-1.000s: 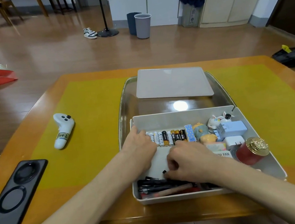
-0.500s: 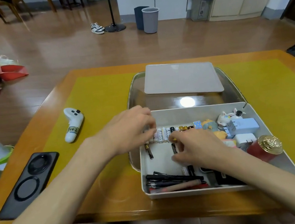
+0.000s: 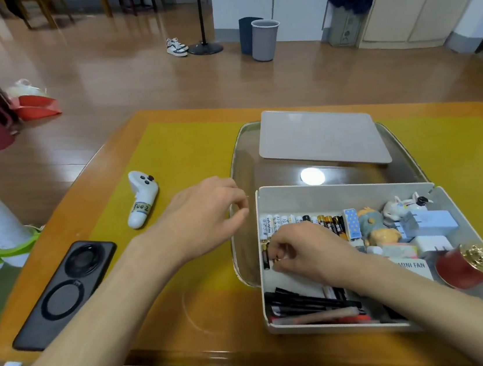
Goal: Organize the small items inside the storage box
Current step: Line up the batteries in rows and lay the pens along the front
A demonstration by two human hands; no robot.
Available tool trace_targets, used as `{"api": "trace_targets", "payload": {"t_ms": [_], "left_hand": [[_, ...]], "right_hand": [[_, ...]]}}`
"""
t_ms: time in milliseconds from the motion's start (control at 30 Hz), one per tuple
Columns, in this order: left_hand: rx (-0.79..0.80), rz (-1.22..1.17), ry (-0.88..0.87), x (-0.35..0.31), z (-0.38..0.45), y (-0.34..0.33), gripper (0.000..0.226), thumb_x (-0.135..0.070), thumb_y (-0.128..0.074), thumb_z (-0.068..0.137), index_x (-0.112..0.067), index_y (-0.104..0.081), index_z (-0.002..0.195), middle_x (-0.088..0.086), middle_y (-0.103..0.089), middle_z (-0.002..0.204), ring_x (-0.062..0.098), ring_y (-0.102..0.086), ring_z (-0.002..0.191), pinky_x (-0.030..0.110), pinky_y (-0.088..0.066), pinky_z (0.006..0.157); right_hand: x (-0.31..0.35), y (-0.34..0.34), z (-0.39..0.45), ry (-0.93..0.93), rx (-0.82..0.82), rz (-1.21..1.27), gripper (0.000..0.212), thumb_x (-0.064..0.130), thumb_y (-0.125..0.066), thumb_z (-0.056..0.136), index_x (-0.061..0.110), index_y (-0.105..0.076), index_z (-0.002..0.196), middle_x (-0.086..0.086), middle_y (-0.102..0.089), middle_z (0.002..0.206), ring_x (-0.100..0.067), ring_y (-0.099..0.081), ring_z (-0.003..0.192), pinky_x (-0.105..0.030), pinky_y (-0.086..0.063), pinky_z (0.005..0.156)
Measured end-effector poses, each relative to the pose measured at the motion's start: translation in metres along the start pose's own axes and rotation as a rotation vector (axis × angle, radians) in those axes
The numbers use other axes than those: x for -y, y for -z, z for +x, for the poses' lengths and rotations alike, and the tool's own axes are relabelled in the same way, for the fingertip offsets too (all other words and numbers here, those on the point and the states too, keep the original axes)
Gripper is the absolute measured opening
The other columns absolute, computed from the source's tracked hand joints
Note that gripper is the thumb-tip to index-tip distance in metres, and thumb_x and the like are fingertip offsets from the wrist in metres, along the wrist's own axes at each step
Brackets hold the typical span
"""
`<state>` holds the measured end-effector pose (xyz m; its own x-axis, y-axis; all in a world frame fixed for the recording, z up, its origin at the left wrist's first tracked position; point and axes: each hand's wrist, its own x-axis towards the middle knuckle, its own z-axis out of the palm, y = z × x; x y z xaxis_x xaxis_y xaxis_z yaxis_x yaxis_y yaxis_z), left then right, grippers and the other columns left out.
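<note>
Storage box [image 3: 285,323] sits lower right of frame on the tabletop [image 3: 191,326]. My right hand [image 3: 306,254] pinches a small gold-tipped battery [image 3: 277,260] at the box's left side, just below the battery row [image 3: 300,224]. Best to lay it parallel, tight against that row. My left hand [image 3: 207,214] hovers beside the box's left wall, fingers loosely curled, holding nothing.

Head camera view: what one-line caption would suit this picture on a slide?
Right hand pinches a loose battery inside the storage box; left hand hovers beside its left wall.
</note>
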<state>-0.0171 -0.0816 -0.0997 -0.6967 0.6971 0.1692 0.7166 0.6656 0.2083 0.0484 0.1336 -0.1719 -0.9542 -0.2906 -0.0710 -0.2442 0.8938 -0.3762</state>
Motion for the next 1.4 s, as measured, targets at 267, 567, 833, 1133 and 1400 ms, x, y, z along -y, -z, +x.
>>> {"api": "trace_targets", "payload": {"t_ms": [267, 567, 833, 1133, 1400], "left_hand": [[0.113, 0.079, 0.003, -0.011, 0.006, -0.016, 0.023, -0.035, -0.044, 0.096, -0.022, -0.059, 0.087, -0.005, -0.061, 0.092, 0.023, -0.059, 0.087, 0.037, -0.048, 0.065], [-0.068, 0.030, -0.210, -0.051, 0.017, -0.024, 0.012, -0.031, -0.052, 0.095, -0.026, -0.055, 0.085, -0.010, -0.052, 0.082, 0.013, -0.052, 0.078, 0.030, -0.044, 0.057], [0.631, 0.075, -0.239, -0.095, 0.019, -0.064, 0.022, -0.046, -0.068, 0.087, -0.028, -0.068, 0.098, -0.009, -0.054, 0.078, 0.016, -0.057, 0.076, 0.034, -0.054, 0.069], [0.690, 0.094, -0.181, -0.097, 0.011, -0.059, 0.023, -0.041, -0.063, 0.087, -0.020, -0.072, 0.088, -0.001, -0.067, 0.079, 0.019, -0.062, 0.071, 0.036, -0.058, 0.068], [0.681, 0.083, -0.120, -0.097, 0.012, -0.064, 0.016, -0.010, -0.053, 0.089, -0.015, -0.067, 0.083, -0.002, -0.055, 0.072, 0.018, -0.054, 0.065, 0.031, -0.046, 0.058]], "right_hand": [[0.007, 0.009, -0.001, -0.009, 0.008, 0.060, 0.021, 0.033, -0.082, 0.078, 0.036, -0.062, 0.084, 0.016, -0.060, 0.079, -0.005, -0.056, 0.073, -0.028, -0.048, 0.070], [-0.039, 0.054, -0.071, 0.013, 0.283, -0.213, 0.042, 0.045, -0.074, 0.083, 0.037, -0.062, 0.123, 0.019, -0.060, 0.117, -0.004, -0.048, 0.113, -0.030, -0.045, 0.095], [-0.034, 0.051, -0.077, 0.090, 0.297, -0.271, 0.041, 0.034, -0.072, 0.085, 0.035, -0.063, 0.125, 0.013, -0.063, 0.115, -0.013, -0.050, 0.114, -0.036, -0.043, 0.096], [-0.032, 0.047, -0.070, 0.256, 0.378, -0.266, 0.053, 0.010, -0.065, 0.086, 0.040, -0.065, 0.130, 0.008, -0.055, 0.108, -0.016, -0.047, 0.105, -0.037, -0.043, 0.073], [-0.040, 0.044, -0.061, 0.241, 0.245, -0.439, 0.031, 0.047, -0.071, 0.084, 0.032, -0.070, 0.111, 0.007, -0.059, 0.101, -0.016, -0.047, 0.102, -0.033, -0.038, 0.072]]}}
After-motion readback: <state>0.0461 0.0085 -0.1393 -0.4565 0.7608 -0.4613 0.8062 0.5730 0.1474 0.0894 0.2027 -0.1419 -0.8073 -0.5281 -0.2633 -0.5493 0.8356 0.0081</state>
